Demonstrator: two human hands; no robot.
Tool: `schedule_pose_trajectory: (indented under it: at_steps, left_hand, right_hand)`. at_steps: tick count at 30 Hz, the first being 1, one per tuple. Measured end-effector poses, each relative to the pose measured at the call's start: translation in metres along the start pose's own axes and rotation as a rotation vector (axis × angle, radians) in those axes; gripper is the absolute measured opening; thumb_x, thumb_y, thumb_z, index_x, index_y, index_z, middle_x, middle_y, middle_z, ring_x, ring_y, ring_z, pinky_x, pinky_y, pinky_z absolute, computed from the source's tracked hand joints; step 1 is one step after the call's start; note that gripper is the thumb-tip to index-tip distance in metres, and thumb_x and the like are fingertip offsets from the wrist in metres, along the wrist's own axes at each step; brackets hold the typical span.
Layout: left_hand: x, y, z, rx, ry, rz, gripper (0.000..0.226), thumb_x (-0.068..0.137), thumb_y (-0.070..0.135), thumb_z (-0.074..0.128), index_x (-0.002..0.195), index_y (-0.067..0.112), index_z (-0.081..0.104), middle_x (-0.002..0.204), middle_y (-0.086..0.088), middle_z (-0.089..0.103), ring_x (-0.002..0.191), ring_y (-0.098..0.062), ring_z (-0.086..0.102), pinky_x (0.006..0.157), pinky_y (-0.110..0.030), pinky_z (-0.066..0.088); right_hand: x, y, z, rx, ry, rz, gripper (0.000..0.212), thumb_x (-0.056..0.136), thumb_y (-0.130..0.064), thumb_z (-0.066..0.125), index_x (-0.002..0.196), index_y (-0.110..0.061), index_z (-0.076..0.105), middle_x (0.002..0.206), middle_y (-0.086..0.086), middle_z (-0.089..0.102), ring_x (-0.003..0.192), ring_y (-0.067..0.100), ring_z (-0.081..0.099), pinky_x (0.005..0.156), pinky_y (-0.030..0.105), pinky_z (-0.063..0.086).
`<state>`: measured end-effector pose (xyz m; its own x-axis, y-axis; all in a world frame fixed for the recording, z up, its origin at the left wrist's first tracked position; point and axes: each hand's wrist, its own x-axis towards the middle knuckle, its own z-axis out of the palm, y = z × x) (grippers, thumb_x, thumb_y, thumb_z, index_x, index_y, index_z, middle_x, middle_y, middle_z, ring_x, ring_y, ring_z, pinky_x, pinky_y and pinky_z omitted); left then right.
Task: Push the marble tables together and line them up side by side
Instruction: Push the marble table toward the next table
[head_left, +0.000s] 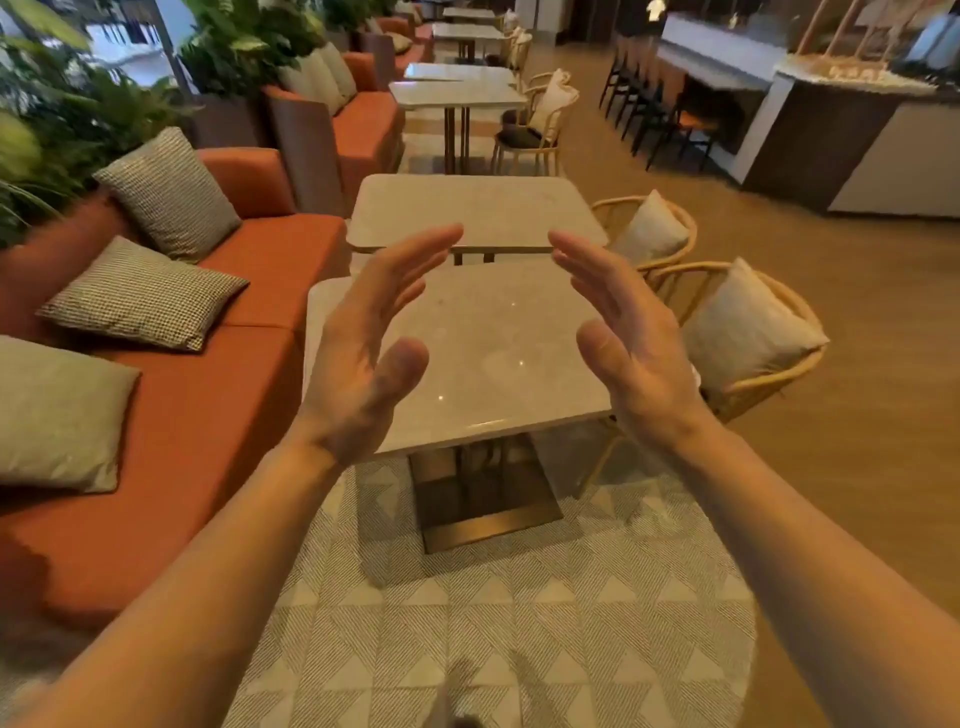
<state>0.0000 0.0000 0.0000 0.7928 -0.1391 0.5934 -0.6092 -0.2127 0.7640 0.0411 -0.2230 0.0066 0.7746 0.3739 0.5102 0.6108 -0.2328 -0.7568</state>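
Two bare forearms are raised from the bottom edge of the view, and both hands are held in the air with palms facing each other. On the left, the left hand (363, 358) is spread, fingers straight and thumb apart, gripping nothing. On the right, the right hand (631, 343) is likewise spread and empty. Neither hand is seen to touch a table.

Between and beyond the hands, two marble tables are set in a line. The nearer marble table (498, 353) is carried on a single brass pedestal base (483, 499) standing on a patterned rug (519, 634). The farther marble table (483, 208) is placed just behind it; a narrow gap is left between the two tops, and their edges are not aligned, the nearer one being skewed.

To the left, an orange bench sofa (218, 395) is seen with four cushions. To the right, two rattan chairs (748, 332) are placed, each with one pale cushion. More tables are lined up farther back. No readable writing or brand can be made out.
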Motion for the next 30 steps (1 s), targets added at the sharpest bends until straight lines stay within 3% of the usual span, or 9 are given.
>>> schedule_pose_trajectory:
  at_steps: [4, 9, 11, 13, 15, 17, 20, 24, 30]
  left_hand:
    - [0.028, -0.098, 0.003, 0.083, 0.0, -0.038, 0.099, 0.085, 0.094, 0.039, 0.153, 0.022, 0.042, 0.164, -0.001, 0.047, 0.155, -0.023, 0.046, 0.127, -0.052, 0.038]
    - [0.018, -0.245, 0.028, 0.226, -0.057, -0.174, 0.104, 0.08, 0.098, 0.041, 0.158, 0.03, 0.036, 0.165, 0.013, 0.041, 0.155, 0.0, 0.037, 0.127, -0.024, 0.031]
    - [0.003, -0.291, 0.038, 0.298, -0.098, -0.295, 0.101, 0.075, 0.096, 0.052, 0.16, 0.048, 0.027, 0.173, 0.011, 0.031, 0.162, -0.01, 0.03, 0.132, -0.043, 0.027]
    - [-0.013, -0.339, 0.047, 0.376, -0.15, -0.408, 0.101, 0.068, 0.088, 0.06, 0.155, 0.069, 0.012, 0.179, 0.012, 0.017, 0.167, -0.021, 0.019, 0.131, -0.063, 0.021]
    - [-0.028, -0.379, 0.054, 0.499, -0.221, -0.495, 0.108, 0.061, 0.096, 0.057, 0.149, 0.078, -0.003, 0.18, 0.016, 0.003, 0.169, -0.028, 0.007, 0.13, -0.07, 0.012]
    - [-0.045, -0.414, 0.057, 0.643, -0.264, -0.542, 0.117, 0.054, 0.111, 0.042, 0.149, 0.075, -0.015, 0.18, 0.015, -0.006, 0.168, -0.037, 0.0, 0.13, -0.072, 0.002]
    - [-0.072, -0.455, 0.057, 0.931, -0.337, -0.525, 0.122, 0.052, 0.116, 0.019, 0.155, 0.064, -0.023, 0.181, 0.006, -0.009, 0.167, -0.043, -0.002, 0.129, -0.072, 0.002]
    - [-0.081, -0.482, 0.063, 1.226, -0.367, -0.457, 0.123, 0.06, 0.115, 0.005, 0.164, 0.053, -0.008, 0.181, 0.001, 0.009, 0.166, -0.044, 0.015, 0.129, -0.068, 0.016]
    - [-0.078, -0.493, 0.063, 1.357, -0.363, -0.413, 0.112, 0.07, 0.109, -0.003, 0.166, 0.051, 0.008, 0.177, 0.0, 0.026, 0.162, -0.043, 0.03, 0.126, -0.066, 0.027]
  right_hand:
    - [0.034, 0.089, 0.023, -0.059, -0.015, 0.046, 0.097, 0.086, -0.091, 0.042, 0.155, -0.023, 0.042, 0.163, 0.001, 0.048, 0.153, 0.017, 0.046, 0.126, 0.036, 0.038]
    - [0.045, 0.236, 0.065, -0.193, -0.106, 0.071, 0.096, 0.091, -0.086, 0.042, 0.159, -0.018, 0.036, 0.163, -0.005, 0.039, 0.153, 0.007, 0.036, 0.124, 0.015, 0.028]
    - [0.037, 0.283, 0.08, -0.231, -0.165, 0.123, 0.1, 0.09, -0.083, 0.048, 0.162, -0.016, 0.034, 0.168, -0.003, 0.032, 0.156, 0.006, 0.027, 0.124, 0.009, 0.019]
    - [0.034, 0.331, 0.097, -0.255, -0.235, 0.161, 0.101, 0.087, -0.074, 0.059, 0.165, -0.02, 0.026, 0.176, 0.002, 0.02, 0.164, 0.012, 0.016, 0.13, 0.016, 0.012]
    - [0.029, 0.372, 0.114, -0.341, -0.321, 0.18, 0.101, 0.086, -0.07, 0.057, 0.166, -0.025, 0.016, 0.18, 0.006, 0.007, 0.168, 0.024, 0.005, 0.136, 0.036, 0.008]
    - [0.026, 0.407, 0.128, -0.484, -0.429, 0.198, 0.109, 0.083, -0.078, 0.05, 0.169, -0.027, 0.008, 0.181, 0.007, -0.004, 0.168, 0.032, -0.004, 0.136, 0.051, 0.003]
    - [0.014, 0.45, 0.138, -0.73, -0.585, 0.179, 0.119, 0.075, -0.093, 0.036, 0.17, -0.031, -0.001, 0.181, 0.006, -0.012, 0.167, 0.035, -0.011, 0.135, 0.053, -0.004]
    - [0.001, 0.486, 0.137, -0.959, -0.703, 0.083, 0.126, 0.068, -0.109, 0.014, 0.17, -0.037, -0.004, 0.182, 0.005, -0.003, 0.168, 0.037, -0.003, 0.135, 0.054, -0.002]
    - [0.02, 0.509, 0.119, -1.054, -0.675, 0.09, 0.122, 0.062, -0.111, 0.001, 0.167, -0.049, -0.006, 0.182, 0.005, 0.003, 0.167, 0.043, 0.006, 0.133, 0.057, 0.006]
